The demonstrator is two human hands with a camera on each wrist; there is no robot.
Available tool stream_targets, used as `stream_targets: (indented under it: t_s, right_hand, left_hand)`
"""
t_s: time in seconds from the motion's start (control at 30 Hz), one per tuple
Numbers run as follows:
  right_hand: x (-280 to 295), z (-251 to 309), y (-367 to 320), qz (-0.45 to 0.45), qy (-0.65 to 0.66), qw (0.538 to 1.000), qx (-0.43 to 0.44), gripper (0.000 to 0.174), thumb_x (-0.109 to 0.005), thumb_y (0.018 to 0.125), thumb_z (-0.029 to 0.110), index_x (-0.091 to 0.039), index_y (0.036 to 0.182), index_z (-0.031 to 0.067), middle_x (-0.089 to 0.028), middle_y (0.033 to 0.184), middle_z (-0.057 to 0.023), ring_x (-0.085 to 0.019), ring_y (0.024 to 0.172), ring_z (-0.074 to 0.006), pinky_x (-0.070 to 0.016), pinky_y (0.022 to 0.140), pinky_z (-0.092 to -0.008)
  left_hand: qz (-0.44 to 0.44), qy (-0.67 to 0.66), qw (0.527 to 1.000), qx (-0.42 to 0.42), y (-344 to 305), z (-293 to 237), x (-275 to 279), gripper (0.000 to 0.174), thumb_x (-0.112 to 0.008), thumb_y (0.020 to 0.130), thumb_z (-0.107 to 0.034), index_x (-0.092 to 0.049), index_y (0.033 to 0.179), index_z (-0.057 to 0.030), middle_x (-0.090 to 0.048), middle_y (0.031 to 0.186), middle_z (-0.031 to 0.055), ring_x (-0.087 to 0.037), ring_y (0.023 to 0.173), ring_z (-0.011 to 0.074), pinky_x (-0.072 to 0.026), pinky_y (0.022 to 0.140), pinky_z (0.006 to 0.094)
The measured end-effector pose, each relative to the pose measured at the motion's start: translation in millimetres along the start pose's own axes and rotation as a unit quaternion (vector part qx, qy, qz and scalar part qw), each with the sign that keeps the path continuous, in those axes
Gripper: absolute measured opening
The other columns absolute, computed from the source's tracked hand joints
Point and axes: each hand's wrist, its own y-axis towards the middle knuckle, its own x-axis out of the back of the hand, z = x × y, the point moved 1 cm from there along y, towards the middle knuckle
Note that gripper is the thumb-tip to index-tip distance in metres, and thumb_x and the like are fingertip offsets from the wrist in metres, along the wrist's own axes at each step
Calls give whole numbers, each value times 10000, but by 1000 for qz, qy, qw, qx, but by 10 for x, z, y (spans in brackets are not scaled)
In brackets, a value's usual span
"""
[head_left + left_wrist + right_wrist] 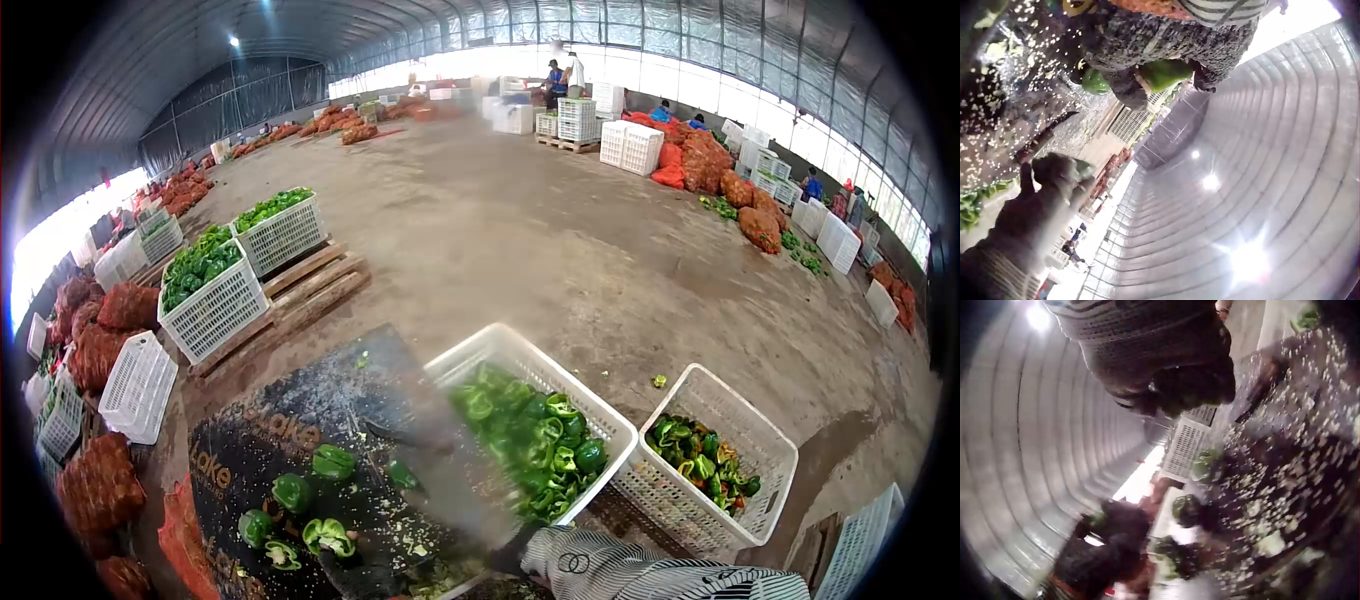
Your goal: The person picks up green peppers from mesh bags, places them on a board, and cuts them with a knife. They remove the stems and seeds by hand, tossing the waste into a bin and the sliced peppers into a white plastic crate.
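In the left wrist view my gloved left hand [1154,44] grips a green bell pepper [1165,74] between fingers and thumb. My gloved right hand [1166,356] curls round a dark green bell pepper piece [1188,394] in the right wrist view. Both are above a black, seed-strewn board [250,420]. A knife [1263,387] lies on it, away from both hands. Whole green peppers [292,493] and a cut pepper half [328,537] rest near the board's front. In the head view the right sleeve [650,565] shows, while the left hand is hidden.
Right of the board stands a white crate [615,440] of cut green peppers, then another crate [785,470] with pepper scraps. Filled crates [215,315] sit on a pallet [320,285] at the left. Red mesh sacks [100,485] line the left side. People [555,80] are far off.
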Motion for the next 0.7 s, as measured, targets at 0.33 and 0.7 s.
stream_targets:
  t_s: [0.33, 0.7]
  right_hand:
    - [148, 415, -217, 274, 195, 938, -83, 529, -404, 1023, 345, -337, 1460, 55, -355, 1486, -183, -357, 1369, -245, -272, 1150, -362]
    - [390, 282, -571, 176, 438, 878, -83, 519, -609, 920, 431, -543, 1268, 52, -576, 1243, -141, -578, 1034, -201, -480, 928, -328]
  left_hand:
    - [144, 171, 968, -112, 33, -57, -272, 827, -673, 808, -18, -243, 1500, -157, -377, 1425, 120, -487, 1177, 238, -511, 909, 352]
    - [360, -212, 886, 201, -450, -71, -479, 819, -591, 944, -183, -36, 1546, -169, -380, 1422, 139, -513, 1135, 250, -518, 846, 336]
